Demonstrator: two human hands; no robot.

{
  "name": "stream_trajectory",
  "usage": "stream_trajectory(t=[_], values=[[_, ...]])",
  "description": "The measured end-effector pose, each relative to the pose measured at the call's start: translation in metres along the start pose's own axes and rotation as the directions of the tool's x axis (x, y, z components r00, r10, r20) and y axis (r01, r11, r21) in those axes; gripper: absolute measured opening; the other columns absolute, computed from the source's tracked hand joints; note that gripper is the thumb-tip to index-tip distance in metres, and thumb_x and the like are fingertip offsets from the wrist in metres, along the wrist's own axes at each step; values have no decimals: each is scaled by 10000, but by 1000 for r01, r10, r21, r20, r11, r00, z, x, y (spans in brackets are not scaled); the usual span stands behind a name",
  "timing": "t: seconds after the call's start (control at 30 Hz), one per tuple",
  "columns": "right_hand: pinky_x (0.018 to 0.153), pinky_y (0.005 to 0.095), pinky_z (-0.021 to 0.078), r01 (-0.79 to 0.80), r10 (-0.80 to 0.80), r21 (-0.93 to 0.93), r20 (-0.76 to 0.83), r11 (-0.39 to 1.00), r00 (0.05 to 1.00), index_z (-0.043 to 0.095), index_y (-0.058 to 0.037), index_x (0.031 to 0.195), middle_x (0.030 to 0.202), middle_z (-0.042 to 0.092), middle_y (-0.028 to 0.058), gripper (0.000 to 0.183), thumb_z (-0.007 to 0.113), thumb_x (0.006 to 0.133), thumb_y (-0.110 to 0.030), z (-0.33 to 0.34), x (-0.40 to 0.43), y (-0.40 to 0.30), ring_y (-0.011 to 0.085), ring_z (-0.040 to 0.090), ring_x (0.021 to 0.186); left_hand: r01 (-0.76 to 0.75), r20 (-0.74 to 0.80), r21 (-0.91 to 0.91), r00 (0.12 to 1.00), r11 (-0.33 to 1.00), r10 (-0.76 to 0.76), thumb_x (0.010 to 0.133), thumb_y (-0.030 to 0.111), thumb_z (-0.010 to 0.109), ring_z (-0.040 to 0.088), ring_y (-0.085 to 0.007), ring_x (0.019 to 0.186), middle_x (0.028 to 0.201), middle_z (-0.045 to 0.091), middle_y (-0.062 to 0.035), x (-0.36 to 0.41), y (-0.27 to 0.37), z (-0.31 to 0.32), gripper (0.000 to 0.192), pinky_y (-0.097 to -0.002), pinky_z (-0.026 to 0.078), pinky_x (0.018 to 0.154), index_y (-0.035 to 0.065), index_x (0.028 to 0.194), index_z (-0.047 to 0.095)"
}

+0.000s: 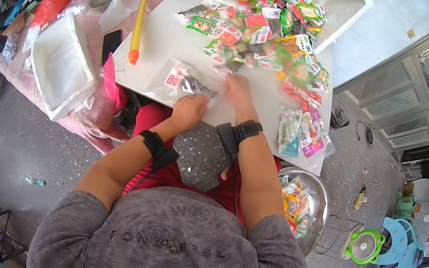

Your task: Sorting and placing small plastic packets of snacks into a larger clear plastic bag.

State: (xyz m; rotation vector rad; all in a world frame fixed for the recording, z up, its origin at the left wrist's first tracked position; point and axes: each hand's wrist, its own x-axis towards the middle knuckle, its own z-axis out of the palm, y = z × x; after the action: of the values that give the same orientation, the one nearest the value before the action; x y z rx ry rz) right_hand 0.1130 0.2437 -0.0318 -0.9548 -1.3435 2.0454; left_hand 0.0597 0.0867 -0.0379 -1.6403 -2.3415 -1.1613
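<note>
My left hand (189,109) grips the near edge of a clear plastic bag (161,90) lying at the table's near edge. A dark food packet with a red and white label (177,76) shows inside the bag. My right hand (237,91) holds a small clear packet (222,70) at its fingertips, just right of the bag's mouth. Beyond it a heap of sealed snack packets (257,28) spills from a white foam box (346,17). Several more packets (302,132) lie at the table's right corner.
A yellow and orange hand pump (139,25) lies on the table's left part. Left of the table are a black phone (111,44), a pink plastic bag (111,81) and an empty white foam box (65,66). A metal basin (322,212) of packets stands below the right corner.
</note>
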Motion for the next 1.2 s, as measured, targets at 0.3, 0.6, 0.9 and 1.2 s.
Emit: stream_trajectory(t=[0.3, 0.6, 0.9, 1.2], values=[[403, 242, 351, 667, -562, -681, 438, 301, 701, 483, 0, 657, 576, 471, 65, 93, 514, 626, -83, -47, -11, 7, 150, 460, 506, 128, 112, -48, 986, 991, -122, 733, 210, 456, 503, -301, 640, 655, 518, -138, 4, 1, -3, 156, -388, 389, 558, 58, 710, 482], [439, 196, 393, -260, 198, 414, 187, 872, 962, 445, -36, 807, 732, 514, 53, 104, 467, 712, -73, -46, -119, 4, 125, 494, 577, 71, 103, 32, 992, 997, -74, 712, 161, 439, 493, -325, 618, 648, 506, -144, 5, 18, -13, 118, -415, 384, 548, 47, 683, 442], [463, 212, 410, -335, 307, 73, 256, 939, 917, 439, -64, 836, 725, 509, 46, 129, 475, 742, -145, -19, -139, 22, 131, 514, 585, -50, 39, 44, 998, 998, 49, 672, 111, 465, 477, -318, 655, 658, 477, -135, 2, 17, 2, 67, -398, 390, 556, 46, 686, 452], [640, 365, 393, 242, -602, -923, 14, 300, 799, 435, 52, 908, 763, 506, 227, 324, 485, 681, -174, -86, -105, -2, 349, 489, 702, -193, 35, 152, 981, 969, 190, 662, 106, 466, 482, -299, 668, 666, 476, -125, -2, 8, 9, 64, -386, 399, 577, 45, 665, 449]])
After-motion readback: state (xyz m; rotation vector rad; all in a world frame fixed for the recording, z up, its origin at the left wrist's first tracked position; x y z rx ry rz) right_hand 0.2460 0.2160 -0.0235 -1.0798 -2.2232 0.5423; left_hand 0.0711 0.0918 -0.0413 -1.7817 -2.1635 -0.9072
